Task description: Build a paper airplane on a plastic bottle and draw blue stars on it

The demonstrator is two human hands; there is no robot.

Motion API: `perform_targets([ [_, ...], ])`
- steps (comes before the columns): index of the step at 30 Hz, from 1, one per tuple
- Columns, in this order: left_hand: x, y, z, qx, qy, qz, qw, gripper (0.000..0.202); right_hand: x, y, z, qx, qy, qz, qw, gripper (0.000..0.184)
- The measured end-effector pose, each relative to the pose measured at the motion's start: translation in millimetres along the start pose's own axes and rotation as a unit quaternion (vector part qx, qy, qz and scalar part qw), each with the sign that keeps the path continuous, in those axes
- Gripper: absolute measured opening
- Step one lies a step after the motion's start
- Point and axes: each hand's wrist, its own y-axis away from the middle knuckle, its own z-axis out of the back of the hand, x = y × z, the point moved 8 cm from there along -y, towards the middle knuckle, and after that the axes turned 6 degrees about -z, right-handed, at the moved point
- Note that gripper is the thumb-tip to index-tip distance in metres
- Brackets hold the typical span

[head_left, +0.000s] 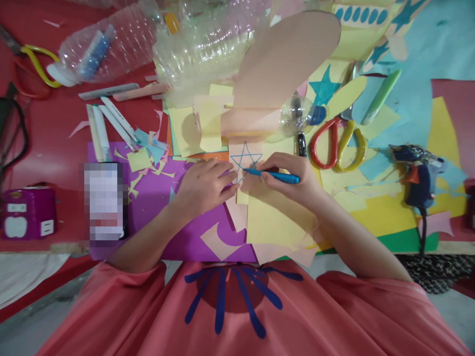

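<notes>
A blue marker [284,176] is pinched in my right hand [293,173], its tip touching a small pale pink paper [235,146]. On that paper is a five-pointed star [245,156] drawn in blue lines. My left hand [208,185] lies flat at the paper's left edge, fingers stretched out and holding nothing. Yellow paper [280,217] lies under my right hand, and purple paper [144,217] under my left forearm. Just right of my right hand are scissors [338,148] with one red and one yellow handle loop.
Clear plastic bottles [122,42] lie across the back left. Several white markers [115,118] and paper scraps [148,158] sit at the left, near a phone [104,202] and a purple box [28,212]. A green marker [382,96] and a cut teal star [324,86] lie at the right.
</notes>
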Motion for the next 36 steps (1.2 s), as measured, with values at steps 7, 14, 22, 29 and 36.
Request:
perform_targets([
  [7,0,0,0.0,-0.004,0.003,0.0,1.0,0.026,2,-1,6,0.04,0.017,-0.031,0.999,0.017],
  [14,1,1,-1.8,0.005,0.006,0.0,1.0,0.026,3,-1,11,0.021,0.014,-0.05,0.998,0.018],
  [22,2,1,-1.9,0.01,0.006,0.003,1.0,0.028,2,0,15,0.016,0.022,-0.065,0.998,0.018],
  [29,2,1,-1.8,0.019,0.006,0.002,1.0,0.029,-1,0,14,0.013,0.013,-0.088,0.996,0.017],
  [36,5,3,-9.0,0.029,0.039,0.01,0.999,0.027,-3,0,27,-0.026,-0.042,-0.108,0.993,0.018],
])
